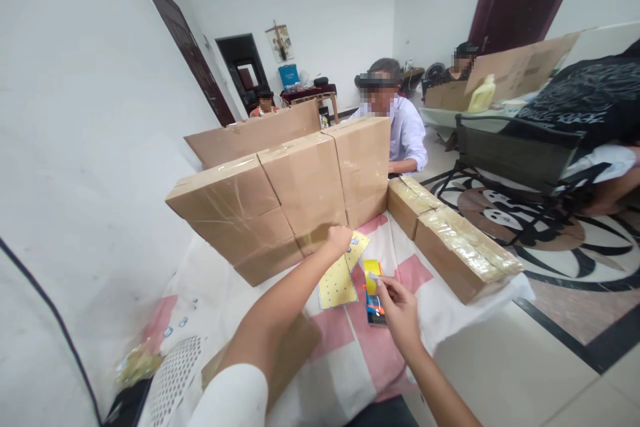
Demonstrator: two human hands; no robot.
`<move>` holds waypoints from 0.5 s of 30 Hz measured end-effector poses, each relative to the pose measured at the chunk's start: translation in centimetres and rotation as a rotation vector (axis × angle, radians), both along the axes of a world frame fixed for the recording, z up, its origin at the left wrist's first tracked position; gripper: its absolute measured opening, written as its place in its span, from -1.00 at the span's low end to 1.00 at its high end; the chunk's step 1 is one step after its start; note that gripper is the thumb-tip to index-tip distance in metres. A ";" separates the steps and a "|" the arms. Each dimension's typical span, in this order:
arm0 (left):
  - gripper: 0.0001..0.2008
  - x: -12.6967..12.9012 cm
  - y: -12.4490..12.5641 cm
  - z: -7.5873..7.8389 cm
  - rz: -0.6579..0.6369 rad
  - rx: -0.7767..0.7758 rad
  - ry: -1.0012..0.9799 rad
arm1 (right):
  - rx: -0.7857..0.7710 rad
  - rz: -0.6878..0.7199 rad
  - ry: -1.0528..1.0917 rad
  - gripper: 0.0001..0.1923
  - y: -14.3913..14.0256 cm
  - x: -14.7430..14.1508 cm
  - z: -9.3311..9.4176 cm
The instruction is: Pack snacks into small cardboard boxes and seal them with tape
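Left arm: reaches up from 7 o'clock in the view, white sleeve at the upper arm, the forearm slanting across the table.
Left hand (341, 237): just below the middle of the view, back of the hand showing, fingers curled in front of the cardboard wall; whether they pinch anything I cannot tell.
Right hand (404, 308): around 5 o'clock in the view, its forearm rising from the bottom edge, thumb and index finger pinching a small pale strip (373, 276), too blurred to identify further.
Yellow patterned paper (336, 287): flat on the table at 6 o'clock from the left hand; a smaller yellow piece (359, 248) lies at 4 o'clock, beside that hand.
Tape dispenser (376, 315): blue, orange and black with a yellow roll, just beside the right hand at its 9 to 10 o'clock.
Cardboard boxes (305, 170): stand side by side as a wall from 9 to 1 o'clock of the left hand, clear tape over their tops; contents hidden.
Low boxes (457, 250): two, end to end at 3 o'clock from the left hand, taped along the top; contents hidden.
White perforated basket (175, 373): at 8 o'clock in the view, contents unclear.
Yellow jug (483, 95): on another table towards 2 o'clock.
Blue tub (289, 75): at 11 o'clock, in the background.
Co-worker (407, 133): pale shirt, seated beyond the wall at 1 o'clock.
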State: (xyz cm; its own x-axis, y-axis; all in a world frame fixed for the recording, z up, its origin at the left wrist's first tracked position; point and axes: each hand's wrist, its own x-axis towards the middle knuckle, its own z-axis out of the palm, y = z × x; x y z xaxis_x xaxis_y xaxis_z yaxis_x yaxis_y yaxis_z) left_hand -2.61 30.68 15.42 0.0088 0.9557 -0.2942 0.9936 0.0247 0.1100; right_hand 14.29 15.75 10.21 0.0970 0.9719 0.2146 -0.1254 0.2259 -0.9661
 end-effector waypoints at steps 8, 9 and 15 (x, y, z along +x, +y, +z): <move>-0.45 -5.0 -9.3 6.7 0.010 0.141 -0.240 | 0.218 -0.001 -0.149 -0.82 -0.4 -1.6 0.6; -0.40 -5.4 -11.0 7.0 0.030 0.126 -0.330 | 0.297 0.021 -0.184 -0.86 -0.6 -2.0 0.8; -0.51 -6.1 -19.1 6.6 0.158 -0.055 -0.823 | 0.700 0.249 -0.334 -0.77 -2.3 -5.4 2.2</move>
